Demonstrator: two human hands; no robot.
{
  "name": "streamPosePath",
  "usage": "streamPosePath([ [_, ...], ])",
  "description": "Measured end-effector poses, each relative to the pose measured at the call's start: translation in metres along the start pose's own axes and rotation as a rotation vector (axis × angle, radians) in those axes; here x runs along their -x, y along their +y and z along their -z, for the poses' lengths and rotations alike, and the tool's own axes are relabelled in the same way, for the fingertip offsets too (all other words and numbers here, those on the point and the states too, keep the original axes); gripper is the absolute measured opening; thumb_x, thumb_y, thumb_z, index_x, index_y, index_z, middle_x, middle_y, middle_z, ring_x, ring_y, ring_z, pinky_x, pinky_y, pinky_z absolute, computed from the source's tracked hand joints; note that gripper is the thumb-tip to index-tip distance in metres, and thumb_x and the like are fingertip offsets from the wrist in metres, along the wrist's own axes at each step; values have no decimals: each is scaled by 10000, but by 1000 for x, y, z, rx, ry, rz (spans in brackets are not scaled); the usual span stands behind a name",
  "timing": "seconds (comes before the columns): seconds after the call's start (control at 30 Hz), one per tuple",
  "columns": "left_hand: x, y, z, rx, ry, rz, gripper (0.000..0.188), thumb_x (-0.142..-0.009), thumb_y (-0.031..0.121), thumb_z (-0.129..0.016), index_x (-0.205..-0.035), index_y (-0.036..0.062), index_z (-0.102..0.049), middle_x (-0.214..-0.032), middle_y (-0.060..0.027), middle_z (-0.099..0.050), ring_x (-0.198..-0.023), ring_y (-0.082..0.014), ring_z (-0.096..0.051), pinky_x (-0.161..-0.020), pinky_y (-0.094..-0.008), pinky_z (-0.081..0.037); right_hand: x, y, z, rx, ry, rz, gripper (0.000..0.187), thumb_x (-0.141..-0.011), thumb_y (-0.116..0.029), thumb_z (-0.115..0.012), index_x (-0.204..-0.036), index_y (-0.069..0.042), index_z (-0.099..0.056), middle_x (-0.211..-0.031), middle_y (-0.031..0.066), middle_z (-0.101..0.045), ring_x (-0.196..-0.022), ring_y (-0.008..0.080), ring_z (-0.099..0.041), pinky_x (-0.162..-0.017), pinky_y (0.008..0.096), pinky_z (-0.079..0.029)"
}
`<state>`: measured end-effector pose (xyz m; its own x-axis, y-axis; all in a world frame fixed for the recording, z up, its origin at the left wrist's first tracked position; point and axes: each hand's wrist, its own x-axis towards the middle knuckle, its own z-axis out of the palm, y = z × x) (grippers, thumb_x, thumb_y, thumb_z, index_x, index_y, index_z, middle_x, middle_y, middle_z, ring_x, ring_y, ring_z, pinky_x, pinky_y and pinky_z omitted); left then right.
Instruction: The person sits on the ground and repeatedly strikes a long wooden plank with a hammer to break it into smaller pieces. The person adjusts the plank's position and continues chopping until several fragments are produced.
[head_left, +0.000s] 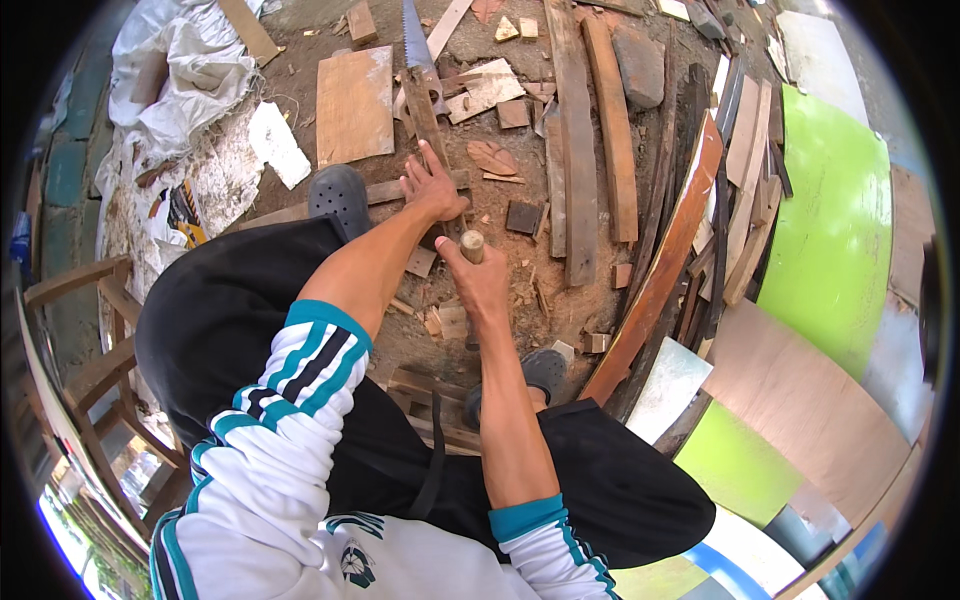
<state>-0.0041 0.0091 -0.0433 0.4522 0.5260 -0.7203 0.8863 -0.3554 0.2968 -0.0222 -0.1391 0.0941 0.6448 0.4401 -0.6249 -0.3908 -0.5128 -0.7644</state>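
Note:
My left hand point(435, 190) lies with its fingers stretched out over the near end of a narrow wooden strip point(424, 110), touching it. Just nearer, my right hand point(482, 285) is closed around a round wooden handle point(472, 244), whose butt end points up. The working end of that tool is hidden, so its kind cannot be told. Beneath my left forearm, a wooden batten point(385, 192) runs across the ground by my shoe point(340, 197). A handsaw point(417, 45) with a bluish blade lies beyond the left hand, partly behind the strip.
A square board point(355, 105) lies ahead on the left, near white sacking point(180, 70). Long planks point(575, 150) stretch away at the right, beside a reddish-brown board point(660, 270) and green panels point(835, 200). Offcuts and shavings litter the dirt. A wooden frame point(110, 350) stands far left.

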Motion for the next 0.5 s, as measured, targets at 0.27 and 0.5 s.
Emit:
streamPosePath([
  [0.27,-6,3,-7,-83,36,73,1372,-774,379,-776,-1418,-16,369,-1537,-404,105,-1461,-518,58,-1195,-540,-18,7,11,-3,16,117,190,269,-805,-215,-688,-674,-6,-581,-548,14,-520,-530,98,-474,-503,320,-392],
  [0.5,-5,13,0,-59,24,47,1348,-795,364,-766,-1419,-21,365,-1538,-393,142,-1465,-503,82,-1198,-523,-6,11,19,-2,-68,90,199,227,-820,-176,-673,-725,9,-584,-575,16,-508,-566,91,-468,-529,320,-402],
])
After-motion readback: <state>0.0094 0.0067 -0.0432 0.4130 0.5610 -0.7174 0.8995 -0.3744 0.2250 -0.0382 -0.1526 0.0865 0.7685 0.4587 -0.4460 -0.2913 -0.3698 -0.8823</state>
